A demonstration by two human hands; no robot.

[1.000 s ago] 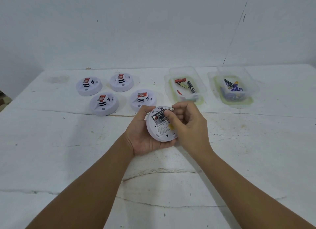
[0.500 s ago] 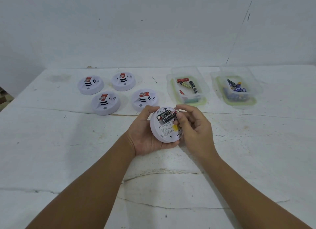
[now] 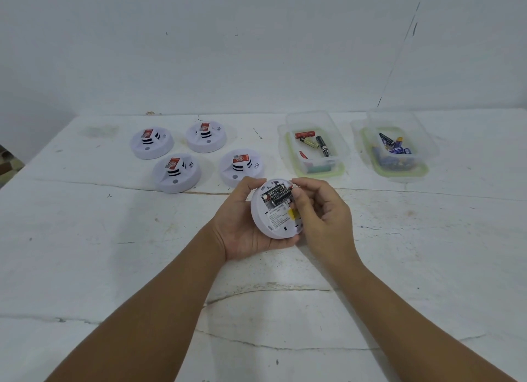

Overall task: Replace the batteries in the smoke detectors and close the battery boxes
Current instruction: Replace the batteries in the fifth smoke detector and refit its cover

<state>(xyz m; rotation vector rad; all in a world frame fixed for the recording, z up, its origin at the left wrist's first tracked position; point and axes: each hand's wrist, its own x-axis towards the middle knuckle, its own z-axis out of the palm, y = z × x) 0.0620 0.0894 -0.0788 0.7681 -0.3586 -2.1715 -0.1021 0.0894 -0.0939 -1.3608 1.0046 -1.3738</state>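
Head view: you look down at a white table (image 3: 99, 253) set against a white wall.
Left hand (image 3: 242, 224): you cup the detector (image 3: 273, 210) from below and the left, fingers curled round its rim, thumb at its top edge.
Detector: held above the table near its middle, back face tilted toward you, battery bay uncovered.
Batteries (image 3: 278, 195): black cells lie side by side in the bay near the top of the back face.
Right hand (image 3: 322, 213): your thumb and fingers curl in at the bay's right end, touching the cells there; whether they pinch one, you cannot tell.
Other detectors: four sit face up at left rear, the nearest (image 3: 241, 167) just behind the held one.
Left box (image 3: 315, 145): clear, a few loose cells inside.
Right box (image 3: 399, 145): clear, holds bluish cells.
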